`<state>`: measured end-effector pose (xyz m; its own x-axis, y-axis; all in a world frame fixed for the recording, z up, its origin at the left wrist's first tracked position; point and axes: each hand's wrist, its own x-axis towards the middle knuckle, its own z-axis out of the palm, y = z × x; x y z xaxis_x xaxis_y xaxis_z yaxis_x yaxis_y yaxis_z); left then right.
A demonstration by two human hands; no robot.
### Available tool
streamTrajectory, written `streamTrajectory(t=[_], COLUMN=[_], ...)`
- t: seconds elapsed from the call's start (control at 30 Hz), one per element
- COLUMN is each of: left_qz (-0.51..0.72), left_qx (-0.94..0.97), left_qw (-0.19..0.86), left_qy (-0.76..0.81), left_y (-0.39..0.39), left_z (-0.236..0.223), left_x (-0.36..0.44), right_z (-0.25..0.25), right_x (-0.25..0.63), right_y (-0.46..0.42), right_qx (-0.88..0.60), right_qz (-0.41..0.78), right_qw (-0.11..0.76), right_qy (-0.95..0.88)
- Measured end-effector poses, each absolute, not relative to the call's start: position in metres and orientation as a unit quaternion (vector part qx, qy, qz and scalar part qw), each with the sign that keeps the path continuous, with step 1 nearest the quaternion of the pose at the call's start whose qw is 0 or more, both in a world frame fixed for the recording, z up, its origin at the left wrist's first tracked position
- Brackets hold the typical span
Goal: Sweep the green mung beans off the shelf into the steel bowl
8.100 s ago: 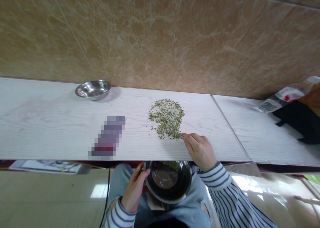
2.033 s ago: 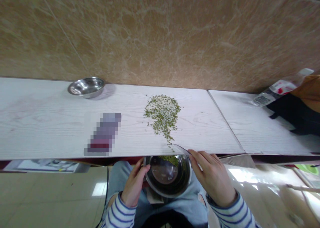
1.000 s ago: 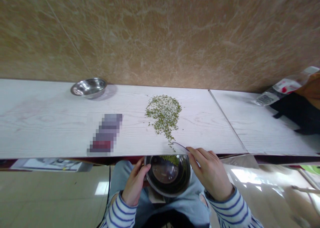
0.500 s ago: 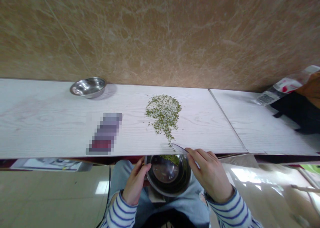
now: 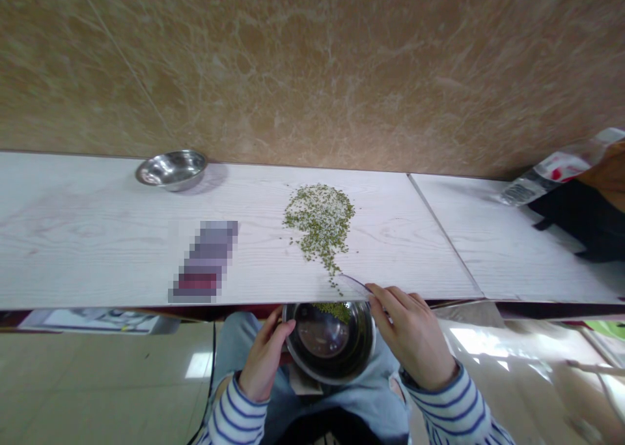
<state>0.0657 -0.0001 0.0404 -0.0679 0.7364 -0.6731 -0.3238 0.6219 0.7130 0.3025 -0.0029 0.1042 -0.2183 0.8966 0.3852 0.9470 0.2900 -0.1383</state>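
Note:
My left hand (image 5: 266, 354) is closed on the left rim of a metal bowl (image 5: 325, 367), which sits over my lap just under the table edge. Green beans (image 5: 334, 311) lie inside it, against the far side. Between the fingers of my right hand (image 5: 413, 331) is a thin, clear plastic piece with a dark edge (image 5: 352, 280); its exact kind does not show. Its tip is beside the narrow tail of a spread of small green beans (image 5: 319, 220) on the tabletop. The tail runs from the spread toward the front edge, above the bowl.
A small metal bowl (image 5: 172, 171) stands near the wall at left. A pixelated flat object (image 5: 205, 260) lies left of the beans. At far right are a clear plastic bottle (image 5: 551, 174) and a black item (image 5: 581, 217). A seam crosses the white tabletop (image 5: 415, 236).
My right hand and the plastic piece have shifted slightly away from me and to the right. My left hand and the bowl it holds stay in place.

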Motion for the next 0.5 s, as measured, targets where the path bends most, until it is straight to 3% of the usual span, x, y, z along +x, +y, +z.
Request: streamTrajectory(t=[0.5], left_qz=[0.401], left_qx=[0.147], left_qw=[0.666], left_qy=[0.612], left_y=[0.0007], left_z=[0.0393], left_x=[0.0662], right_z=[0.1019], right_x=[0.2977], right_y=[0.0002], right_qx=[-0.58], right_qz=[-0.033], right_qw=[0.199], right_qy=[-0.79])
